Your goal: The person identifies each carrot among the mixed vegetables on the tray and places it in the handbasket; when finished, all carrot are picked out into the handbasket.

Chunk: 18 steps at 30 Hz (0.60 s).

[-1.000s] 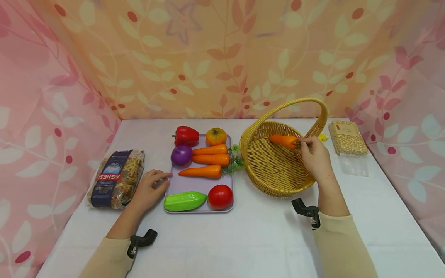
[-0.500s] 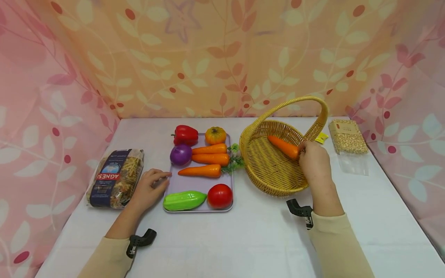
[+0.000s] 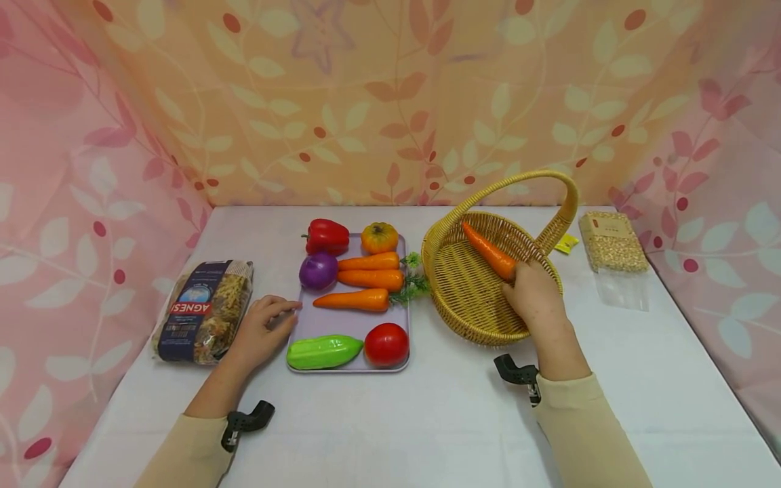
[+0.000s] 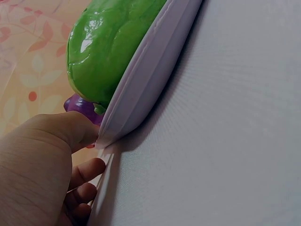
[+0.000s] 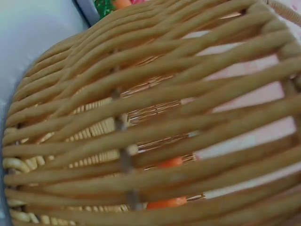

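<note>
My right hand (image 3: 535, 296) reaches over the near right rim of the wicker basket (image 3: 470, 332) and grips an orange carrot (image 3: 488, 251) by its leafy end, which the hand hides. The carrot lies slanted inside the basket, its tip toward the back. Through the weave in the right wrist view, bits of the carrot (image 5: 167, 202) show, but not the hand. My left hand (image 3: 261, 332) rests at the left edge of the lilac tray (image 3: 342, 324), fingers relaxed. In the left wrist view its thumb touches the tray rim (image 4: 141, 89), beside a green ridged vegetable (image 4: 110, 47).
On the tray are several carrots (image 3: 350, 300), a red pepper (image 3: 327, 237), a small pumpkin (image 3: 379, 238), a purple round vegetable (image 3: 318, 271) and a tomato (image 3: 386, 345). A pasta bag (image 3: 204, 312) lies left; a grain pack (image 3: 612, 240) and yellow packet (image 3: 565, 243) lie right.
My right hand has moved left and nearer to me with the carrot, which has swung from nearly level to a steeper slant. The left hand and the tray have stayed put.
</note>
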### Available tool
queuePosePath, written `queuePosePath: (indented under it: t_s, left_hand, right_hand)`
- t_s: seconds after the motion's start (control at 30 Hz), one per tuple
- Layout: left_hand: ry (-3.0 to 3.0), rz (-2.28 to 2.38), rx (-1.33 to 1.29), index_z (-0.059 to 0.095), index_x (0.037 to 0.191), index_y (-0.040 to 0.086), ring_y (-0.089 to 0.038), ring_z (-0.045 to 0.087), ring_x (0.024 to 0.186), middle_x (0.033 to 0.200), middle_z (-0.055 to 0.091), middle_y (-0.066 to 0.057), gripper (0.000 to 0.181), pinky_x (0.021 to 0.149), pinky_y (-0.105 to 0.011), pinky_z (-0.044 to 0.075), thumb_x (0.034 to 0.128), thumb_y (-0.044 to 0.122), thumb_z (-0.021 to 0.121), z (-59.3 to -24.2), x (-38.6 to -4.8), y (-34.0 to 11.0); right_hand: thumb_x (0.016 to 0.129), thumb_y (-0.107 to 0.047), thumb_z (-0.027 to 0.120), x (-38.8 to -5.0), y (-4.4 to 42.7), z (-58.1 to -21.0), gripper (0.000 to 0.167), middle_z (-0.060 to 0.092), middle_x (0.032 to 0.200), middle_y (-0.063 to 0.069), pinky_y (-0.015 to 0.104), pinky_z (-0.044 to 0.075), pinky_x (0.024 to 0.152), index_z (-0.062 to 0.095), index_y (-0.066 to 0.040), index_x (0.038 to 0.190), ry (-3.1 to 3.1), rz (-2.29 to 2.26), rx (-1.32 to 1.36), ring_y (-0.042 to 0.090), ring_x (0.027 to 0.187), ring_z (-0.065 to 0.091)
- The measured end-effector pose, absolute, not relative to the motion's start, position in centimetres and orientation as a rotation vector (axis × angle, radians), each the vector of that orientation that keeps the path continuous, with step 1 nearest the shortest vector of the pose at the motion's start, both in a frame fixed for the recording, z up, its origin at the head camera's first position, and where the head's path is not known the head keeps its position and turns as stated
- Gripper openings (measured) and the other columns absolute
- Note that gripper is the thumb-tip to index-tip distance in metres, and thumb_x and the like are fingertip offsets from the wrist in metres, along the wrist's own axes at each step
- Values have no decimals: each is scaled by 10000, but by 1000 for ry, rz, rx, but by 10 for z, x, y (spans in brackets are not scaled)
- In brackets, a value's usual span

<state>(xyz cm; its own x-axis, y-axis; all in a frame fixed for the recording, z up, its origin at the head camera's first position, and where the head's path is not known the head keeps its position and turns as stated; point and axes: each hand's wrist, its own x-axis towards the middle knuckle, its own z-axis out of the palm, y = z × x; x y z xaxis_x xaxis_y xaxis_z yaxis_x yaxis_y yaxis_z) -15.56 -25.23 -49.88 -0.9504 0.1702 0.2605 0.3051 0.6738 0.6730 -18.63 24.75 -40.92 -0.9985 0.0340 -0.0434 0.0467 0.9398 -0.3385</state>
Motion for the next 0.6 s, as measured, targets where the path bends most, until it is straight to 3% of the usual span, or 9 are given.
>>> queuePosePath:
  t_s: [0.27, 0.5, 0.6]
  left_hand:
    - [-2703, -1138, -399, 760, 1184, 103, -221, 510, 982, 1086, 635, -58, 228, 815, -414, 423, 966, 64, 707, -499, -157, -251]
    - [-2701, -1132, -406, 759, 1188, 102, -225, 518, 988, 1082, 637, -57, 233, 818, -407, 425, 965, 61, 708, -501, -157, -252]
    - [-2683, -1131, -416, 761, 1179, 95, -224, 519, 979, 1075, 638, -59, 233, 812, -390, 420, 956, 44, 714, -500, -157, -253]
  right_hand:
    - [999, -160, 638, -183, 250, -391, 379, 605, 1174, 311, 591, 458, 905, 597, 121, 1251, 3025, -679, 17, 430, 1018, 587]
    - [1072, -292, 537, -173, 253, -360, 526, 731, 908, 195, 362, 544, 628, 456, 22, 1486, 2873, -980, 89, 286, 698, 725]
    - [1070, -402, 524, -167, 251, -342, 578, 741, 906, 172, 341, 524, 622, 453, -39, 1514, 2898, -1018, 81, 244, 682, 716]
